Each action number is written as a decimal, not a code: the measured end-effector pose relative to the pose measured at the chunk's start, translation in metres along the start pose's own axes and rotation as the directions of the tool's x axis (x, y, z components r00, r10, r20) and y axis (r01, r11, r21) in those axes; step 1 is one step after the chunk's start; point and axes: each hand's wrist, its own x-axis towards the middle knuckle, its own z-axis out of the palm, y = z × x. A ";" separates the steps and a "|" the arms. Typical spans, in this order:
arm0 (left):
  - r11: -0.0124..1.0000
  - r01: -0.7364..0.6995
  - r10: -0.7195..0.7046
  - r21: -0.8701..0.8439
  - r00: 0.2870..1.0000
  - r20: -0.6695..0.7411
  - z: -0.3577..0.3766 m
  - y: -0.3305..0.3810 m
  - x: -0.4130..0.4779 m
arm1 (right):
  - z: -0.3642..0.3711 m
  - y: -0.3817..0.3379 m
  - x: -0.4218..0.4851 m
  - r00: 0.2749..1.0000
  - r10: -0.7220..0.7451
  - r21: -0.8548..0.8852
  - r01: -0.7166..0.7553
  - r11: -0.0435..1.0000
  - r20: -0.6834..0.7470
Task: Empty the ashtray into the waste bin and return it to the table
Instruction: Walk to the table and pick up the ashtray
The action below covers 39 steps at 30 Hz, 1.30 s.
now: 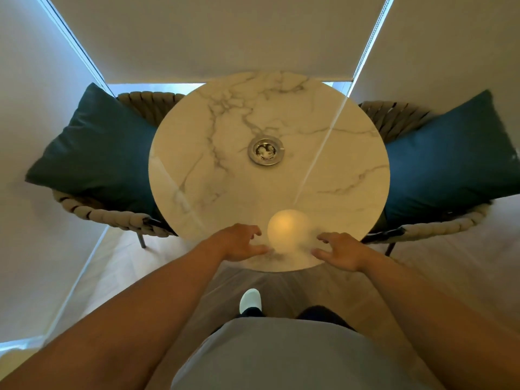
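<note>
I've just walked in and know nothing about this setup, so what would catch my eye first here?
Probably the round marble table in the middle, with a small metal ashtray near its centre. At the near edge a glowing globe lamp stands between the person's open left hand and right hand. A woven chair with a dark teal cushion stands on each side.

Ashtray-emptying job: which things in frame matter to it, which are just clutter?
Job:
- ashtray, metal, mid-table, untouched
- marble table
- left hand and right hand, both empty, at the near edge
No waste bin in view.

Just there:
- glowing globe lamp between the hands
- two woven chairs
- blue cushions
</note>
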 end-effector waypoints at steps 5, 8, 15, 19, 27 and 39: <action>1.000 -0.013 0.013 0.001 1.000 0.000 -0.030 -0.012 0.033 | -0.027 -0.010 0.029 1.000 0.019 0.026 -0.019 0.999 0.002; 1.000 0.009 -0.009 -0.009 1.000 -0.015 -0.042 -0.014 0.056 | -0.044 -0.008 0.050 0.999 0.027 0.014 -0.028 1.000 0.034; 0.994 0.103 -0.106 -0.026 0.987 -0.120 -0.072 -0.008 0.093 | -0.094 -0.016 0.107 0.999 -0.025 0.053 0.023 0.998 0.028; 0.987 0.150 -0.161 -0.064 0.962 -0.219 -0.102 -0.005 0.118 | -0.129 -0.027 0.147 0.993 -0.116 0.055 0.114 0.992 0.026; 0.980 0.167 -0.193 -0.109 0.932 -0.307 -0.146 -0.017 0.163 | -0.170 -0.051 0.213 0.991 -0.130 0.190 0.135 0.972 -0.040; 0.976 0.008 -0.084 -0.216 0.933 -0.349 -0.149 -0.052 0.228 | -0.149 -0.064 0.277 0.939 0.296 0.711 -0.088 0.698 -0.174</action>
